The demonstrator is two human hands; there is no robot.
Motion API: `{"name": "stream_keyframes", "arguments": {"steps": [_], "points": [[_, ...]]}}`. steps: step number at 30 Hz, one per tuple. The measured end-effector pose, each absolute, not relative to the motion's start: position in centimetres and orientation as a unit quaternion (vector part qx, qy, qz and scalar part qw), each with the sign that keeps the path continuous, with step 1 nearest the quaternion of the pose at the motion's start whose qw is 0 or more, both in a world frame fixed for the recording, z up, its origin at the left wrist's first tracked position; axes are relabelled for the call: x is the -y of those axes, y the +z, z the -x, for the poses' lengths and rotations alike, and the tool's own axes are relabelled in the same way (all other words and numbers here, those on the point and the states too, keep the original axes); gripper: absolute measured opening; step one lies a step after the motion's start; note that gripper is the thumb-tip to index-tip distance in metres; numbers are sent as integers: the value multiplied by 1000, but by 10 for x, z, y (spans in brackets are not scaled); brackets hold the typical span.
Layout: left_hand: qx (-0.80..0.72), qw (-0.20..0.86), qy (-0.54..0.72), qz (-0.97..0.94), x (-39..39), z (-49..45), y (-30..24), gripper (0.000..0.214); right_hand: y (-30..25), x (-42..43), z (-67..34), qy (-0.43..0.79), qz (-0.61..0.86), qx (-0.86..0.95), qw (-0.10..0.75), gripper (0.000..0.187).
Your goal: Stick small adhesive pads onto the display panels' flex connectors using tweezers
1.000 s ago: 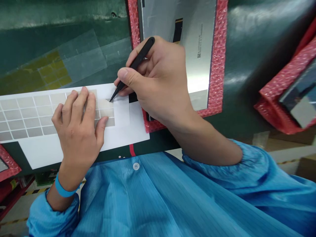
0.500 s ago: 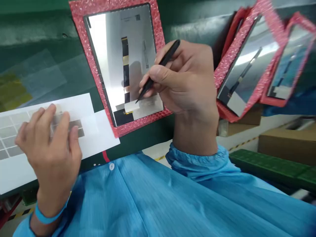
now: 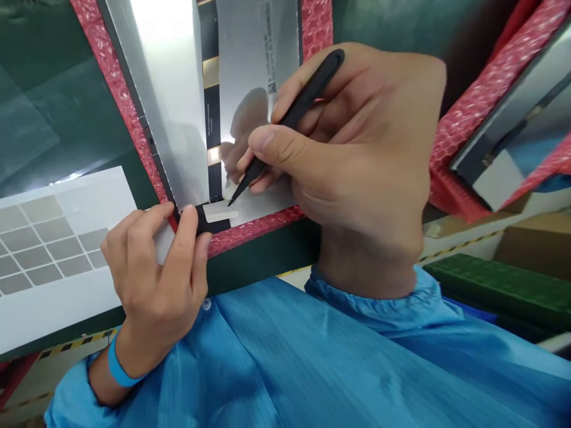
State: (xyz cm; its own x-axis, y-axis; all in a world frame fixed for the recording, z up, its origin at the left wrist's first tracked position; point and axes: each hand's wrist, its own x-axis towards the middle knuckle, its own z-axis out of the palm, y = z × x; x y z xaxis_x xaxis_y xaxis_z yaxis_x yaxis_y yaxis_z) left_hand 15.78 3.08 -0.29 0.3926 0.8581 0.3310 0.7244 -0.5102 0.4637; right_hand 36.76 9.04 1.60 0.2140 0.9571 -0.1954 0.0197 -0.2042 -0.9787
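My right hand (image 3: 357, 154) is closed round black tweezers (image 3: 289, 119), whose tip rests on a small pale sticker (image 3: 220, 214) at the near corner of a silver panel (image 3: 173, 101). The panel lies in a red bubble-wrap sleeve (image 3: 250, 230) and has a dark flex strip (image 3: 213, 119) running down its middle. My left hand (image 3: 156, 267) pinches the panel's near left corner, thumb on the dark edge beside the sticker. A white sheet of grey square stickers (image 3: 49, 244) lies just left of that hand.
More silver panels in red bubble wrap (image 3: 491, 119) lean at the right. A green table surface (image 3: 53, 89) carries clear film at the left. Cardboard boxes (image 3: 530, 249) and a green ledge (image 3: 491, 285) sit below at the right. My blue sleeves fill the foreground.
My right hand carried a sticker on the tweezers from the sheet to the panel's near corner. My left hand left the sheet and took hold of the panel's corner. The view moved closer.
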Motion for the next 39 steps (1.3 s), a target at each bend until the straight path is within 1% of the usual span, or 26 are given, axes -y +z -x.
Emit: {"name": "stream_keyframes", "arguments": {"steps": [5, 15, 23, 28, 34, 38, 39], "points": [[-479, 121, 265, -828, -32, -160, -1, 37, 18, -90, -365, 468, 602, 398, 511, 42], [-479, 121, 260, -830, -30, -160, 1, 40, 14, -90, -366, 451, 591, 433, 510, 31], [-490, 122, 260, -823, -29, -164, 1, 36, 14, -90, -367, 430, 609, 467, 476, 38], [-501, 116, 248, -821, -27, -165, 0, 31, 11, -91, -367, 417, 610, 473, 480, 37], [-492, 116, 247, -827, -27, -165, 2, 30, 9, -88, -366, 408, 610, 477, 484, 30], [-490, 88, 225, -838, -27, -167, 6, 32, 14, -85, -365, 383, 634, 483, 467, 33], [-488, 77, 217, -842, -27, -167, 7, 32, 16, -85, -365, 392, 644, 476, 454, 33]]}}
